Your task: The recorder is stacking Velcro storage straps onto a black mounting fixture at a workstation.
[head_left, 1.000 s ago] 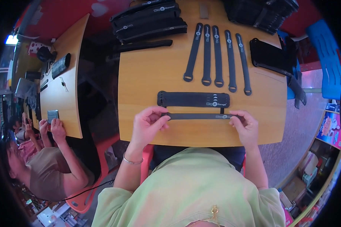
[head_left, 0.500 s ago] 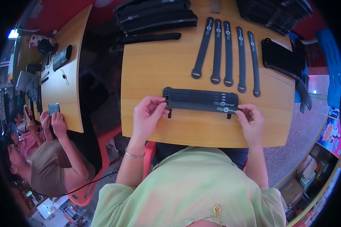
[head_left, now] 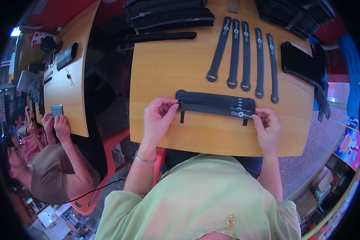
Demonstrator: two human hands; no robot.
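Observation:
Several dark grey hook-and-loop straps point(head_left: 212, 105) lie overlapped in a stepped row on the wooden table in front of me, with pale printed marks towards their right ends. My left hand point(head_left: 159, 116) pinches the left end of the nearest strap between thumb and fingers. At its right end, my right hand point(head_left: 267, 126) has thumb and fingers closed on the edge of the same strap. Two short black strips stick out below the row: a left strip point(head_left: 182, 117) and a right strip point(head_left: 245, 122).
Several loose straps point(head_left: 246, 56) with slotted ends lie fanned beyond the row. Strap piles stand at the far left point(head_left: 174, 20) and far right point(head_left: 296, 16), plus a black stack point(head_left: 302, 62) at the right edge. A co-worker point(head_left: 62, 160) sits at another table point(head_left: 74, 96) on the left.
The nearest strap has shifted slightly away from me and covers more of the strap behind it. Both hands moved with it. The whole view has shifted a little.

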